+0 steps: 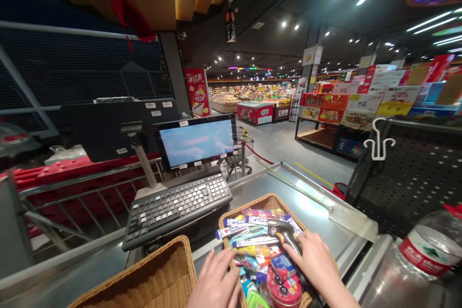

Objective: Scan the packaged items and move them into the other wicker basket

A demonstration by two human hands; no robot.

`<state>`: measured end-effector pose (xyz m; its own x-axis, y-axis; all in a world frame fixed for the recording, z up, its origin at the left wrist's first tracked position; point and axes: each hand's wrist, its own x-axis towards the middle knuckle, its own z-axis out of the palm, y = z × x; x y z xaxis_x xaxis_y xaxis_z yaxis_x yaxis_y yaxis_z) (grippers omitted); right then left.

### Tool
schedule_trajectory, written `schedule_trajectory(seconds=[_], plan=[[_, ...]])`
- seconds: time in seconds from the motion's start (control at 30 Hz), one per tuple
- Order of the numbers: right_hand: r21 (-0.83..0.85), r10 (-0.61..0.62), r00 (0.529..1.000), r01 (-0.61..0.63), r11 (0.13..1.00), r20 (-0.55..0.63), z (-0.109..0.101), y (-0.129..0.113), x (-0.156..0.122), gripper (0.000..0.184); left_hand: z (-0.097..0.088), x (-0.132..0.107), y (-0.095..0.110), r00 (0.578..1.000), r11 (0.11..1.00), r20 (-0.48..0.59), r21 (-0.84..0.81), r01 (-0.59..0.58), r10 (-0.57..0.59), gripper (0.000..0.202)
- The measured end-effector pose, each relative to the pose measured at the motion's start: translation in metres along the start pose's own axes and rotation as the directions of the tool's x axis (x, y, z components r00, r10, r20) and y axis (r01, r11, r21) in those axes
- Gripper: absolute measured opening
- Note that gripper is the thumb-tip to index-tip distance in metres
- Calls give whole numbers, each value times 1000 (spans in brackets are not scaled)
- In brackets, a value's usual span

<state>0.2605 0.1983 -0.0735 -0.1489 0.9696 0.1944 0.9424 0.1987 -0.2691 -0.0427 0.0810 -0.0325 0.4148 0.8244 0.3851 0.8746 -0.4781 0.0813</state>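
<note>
A wicker basket (272,198) full of small packaged goods stands on the metal checkout counter. My right hand (318,259) is closed around the handle of a black and orange barcode scanner (288,237), which lies over the goods. At the basket's near left side is my left hand (216,276), fingers stretched out and holding nothing visible. Long blue-and-white packets (234,232) lie across the top of the pile. A round red-pink container (283,288) sits nearest me in the basket, beside a blue packet (283,265).
Left of the basket are a second wicker basket (155,274), a black keyboard (180,204) and a lit monitor (198,139). A large clear plastic bottle (428,245) stands at the right. Beside it rises a black perforated panel (418,168) with a white hook (378,142).
</note>
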Motion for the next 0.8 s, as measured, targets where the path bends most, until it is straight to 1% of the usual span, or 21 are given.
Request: schedule_trajectory(seconds=[0.07,0.13,0.2,0.27,0.4,0.47,0.5,0.57,0.6,0.63,0.7,0.77,0.8], plan=[[0,13,1000,-13,1000,23,-2,-2,2,49,-4,20,-3,997,998,53,9,64,-64,24],[16,32,999,-32,999,36,-3,-3,4,48,-3,35,-4,986,990,97,-2,139,-138,23],[46,51,998,-53,998,46,-4,-5,5,45,3,46,-3,970,980,143,-4,199,-196,23],[76,63,997,-67,995,55,-6,-9,4,37,12,54,-2,953,969,179,12,245,-244,23],[144,54,996,-64,988,71,-9,-19,0,21,28,61,-4,941,963,204,50,265,-269,24],[245,70,993,-91,965,93,-11,-23,-3,21,32,61,-5,941,965,213,57,257,-263,22],[313,88,991,-117,942,105,-13,-25,-4,25,34,60,-6,941,965,216,57,256,-262,21],[473,131,985,-167,865,108,-16,-28,-6,35,38,59,-10,940,964,214,48,260,-264,18],[561,144,984,-179,808,107,-18,-30,-7,40,41,59,-11,940,963,211,43,265,-268,17],[645,149,982,-189,740,117,-20,-32,-8,43,44,59,-13,938,961,207,41,275,-277,18],[780,144,972,-234,581,185,-25,-37,-11,48,50,61,-17,928,951,208,52,306,-310,21],[841,154,947,-322,435,283,-29,-44,-14,52,55,65,-20,909,934,215,78,349,-357,28],[866,164,941,-336,370,296,-31,-47,-16,53,56,68,-21,899,925,218,91,369,-380,31]])
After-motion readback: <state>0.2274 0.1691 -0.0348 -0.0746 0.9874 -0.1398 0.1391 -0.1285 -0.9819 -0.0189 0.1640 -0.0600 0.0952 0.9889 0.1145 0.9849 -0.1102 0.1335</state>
